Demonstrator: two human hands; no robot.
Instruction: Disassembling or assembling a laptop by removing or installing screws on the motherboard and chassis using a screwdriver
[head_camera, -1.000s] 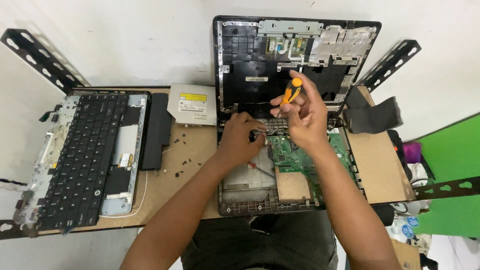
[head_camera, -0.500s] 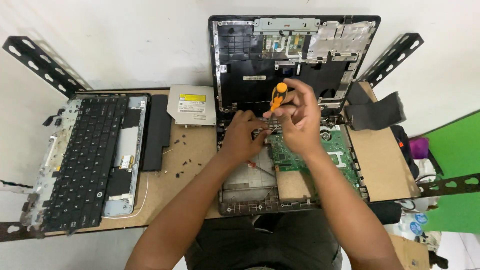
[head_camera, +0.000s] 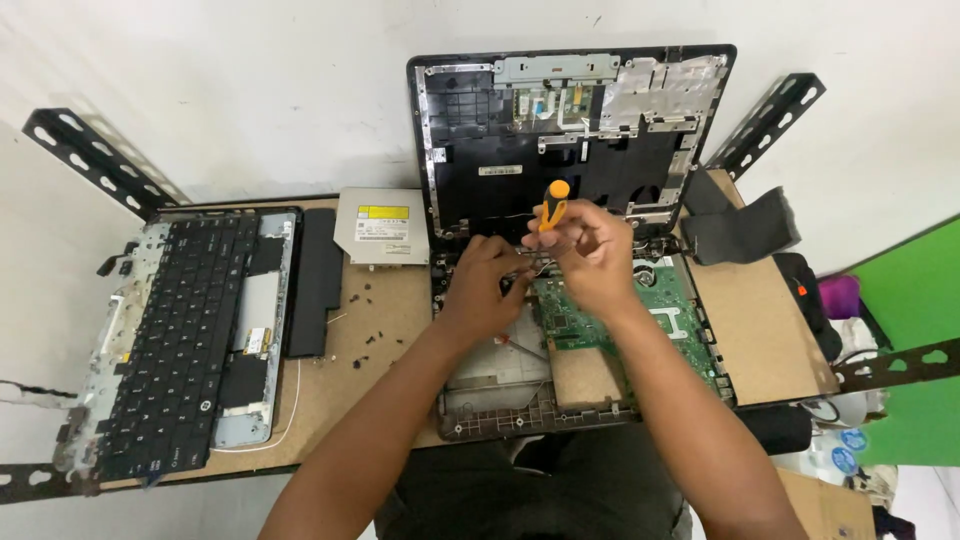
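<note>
Screwdriver (head_camera: 551, 203): orange, pinched upright in right hand (head_camera: 590, 250)
Left hand (head_camera: 480, 285): fingers pressed on laptop (head_camera: 600, 340)
Bench (head_camera: 380, 350): brown board, loose screws (head_camera: 368, 320), keyboard (head_camera: 180, 350)
Room: white wall (head_camera: 250, 90)

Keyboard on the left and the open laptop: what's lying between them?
In the head view, a long black bar, a silver disc drive and little loose screws lie there.

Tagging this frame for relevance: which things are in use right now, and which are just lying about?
In use:
right hand gripping orange-handled screwdriver
left hand on the opened laptop base
green circuit board

Lying about:
removed keyboard panel
optical drive
black battery bar
loose screws
black foam pieces
</note>
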